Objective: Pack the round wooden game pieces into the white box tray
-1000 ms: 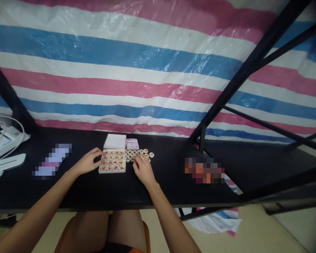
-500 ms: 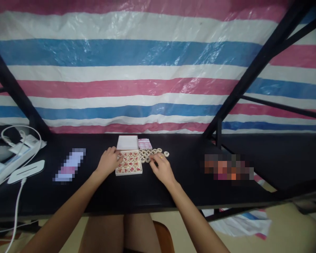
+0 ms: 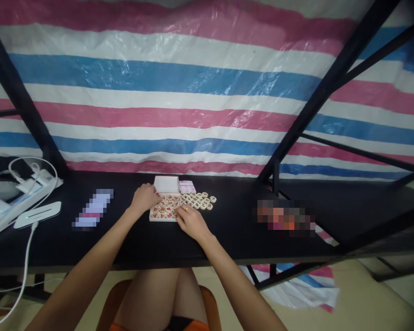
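Note:
A small pale wooden box (image 3: 158, 217) lies on the black table (image 3: 124, 243), filled with round game pieces marked in red. My left hand (image 3: 144, 197) rests with curled fingers on the box's left far corner. My right hand (image 3: 190, 220), a ring on one finger, reaches over the box's right side with its fingers bent onto the pieces there; whether it grips one is hidden. Loose round pieces (image 3: 202, 201) with dark marks lie in a cluster right of the box. The white lid (image 3: 166, 184) sits just behind the box.
A pink printed slip (image 3: 187, 186) lies beside the lid. White chargers and cables (image 3: 24, 193) crowd the table's left end. Black metal frame bars (image 3: 307, 115) rise at the right, and a striped tarpaulin (image 3: 158, 92) hangs behind. Blurred patches sit left and right on the table.
My right hand has moved left from the loose pieces onto the right side of the box. My left hand stays at the box's left corner. The view has shifted slightly.

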Demonstrator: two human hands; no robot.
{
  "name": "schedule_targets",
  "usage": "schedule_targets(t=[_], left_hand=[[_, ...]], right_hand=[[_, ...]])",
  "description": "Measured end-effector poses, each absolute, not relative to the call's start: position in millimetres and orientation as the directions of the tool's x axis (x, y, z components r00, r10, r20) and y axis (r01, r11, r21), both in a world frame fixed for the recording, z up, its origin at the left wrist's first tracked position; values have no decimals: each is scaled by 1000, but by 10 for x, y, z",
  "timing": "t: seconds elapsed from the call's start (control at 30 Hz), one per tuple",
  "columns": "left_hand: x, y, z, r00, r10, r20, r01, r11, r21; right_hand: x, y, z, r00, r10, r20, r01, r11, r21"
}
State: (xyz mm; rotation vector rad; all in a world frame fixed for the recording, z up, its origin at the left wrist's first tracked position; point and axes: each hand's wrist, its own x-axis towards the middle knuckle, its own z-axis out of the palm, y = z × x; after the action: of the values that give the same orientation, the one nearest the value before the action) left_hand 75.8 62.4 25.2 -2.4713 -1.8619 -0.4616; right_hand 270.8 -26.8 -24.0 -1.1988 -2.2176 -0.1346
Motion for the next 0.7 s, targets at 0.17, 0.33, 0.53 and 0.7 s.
schedule_targets(t=[0.17, 0.33, 0.53, 0.7], left_hand=[[394, 640, 278, 163, 904, 396, 892, -306, 333], [165, 700, -70, 262, 924, 280, 786, -372, 493], [194, 742, -280, 344, 884, 318, 709, -466, 529], [229, 683, -196, 370, 853, 368, 680, -518, 518]], right_hand=[[2704, -271, -248, -384, 756, 531, 788, 568, -239], [2714, -281, -277, -342, 797, 498, 767, 543, -341], [2739, -277, -309, -298, 812, 502, 744, 527, -410], [2732, -285, -285, -287, 814, 504, 732, 526, -432]])
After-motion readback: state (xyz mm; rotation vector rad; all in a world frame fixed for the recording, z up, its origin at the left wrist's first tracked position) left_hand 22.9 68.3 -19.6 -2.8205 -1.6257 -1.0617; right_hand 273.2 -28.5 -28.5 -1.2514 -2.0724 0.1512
